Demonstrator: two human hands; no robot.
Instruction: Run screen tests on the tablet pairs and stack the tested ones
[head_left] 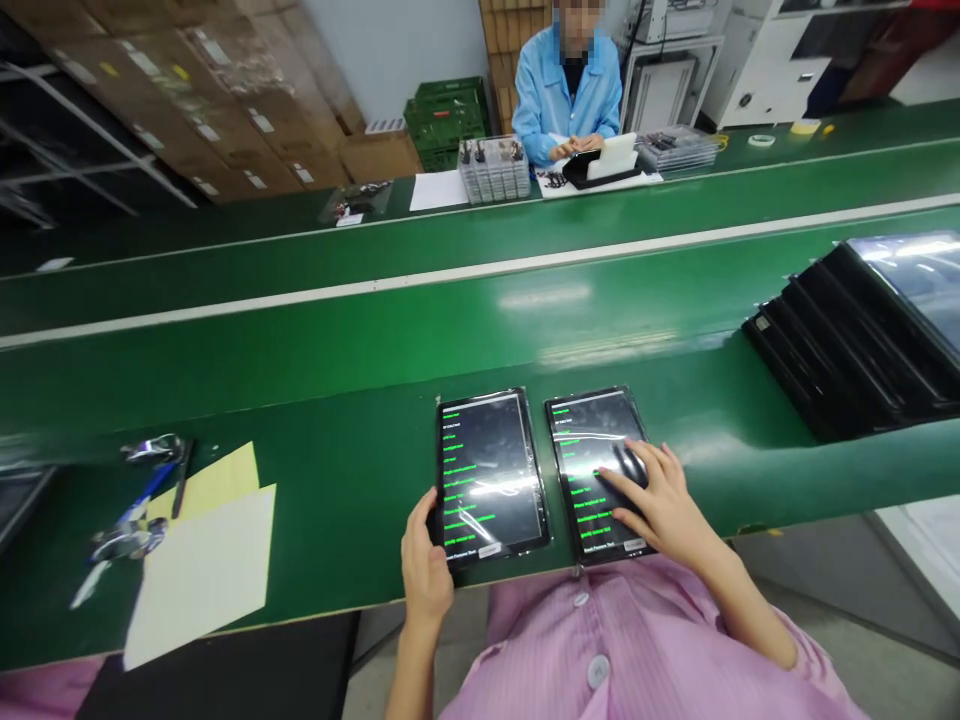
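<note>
Two black tablets lie side by side at the table's near edge, their lit screens listing lines of mostly green text. My left hand [426,565] grips the lower left edge of the left tablet [491,470], with the thumb by its bottom corner. Over the right tablet [589,425], my right hand [670,512] has its fingers spread. Its index fingertip is at the text in the middle of that screen; whether it presses the glass I cannot tell. The hand hides part of the screen's right side.
A fanned stack of black tablets [847,340] stands at right. At left lie white and yellow papers [206,570], a pen [182,480] and shiny metallic items [127,540]. Across the green conveyor [420,340], a person in blue [532,85] works beside clear trays [495,170].
</note>
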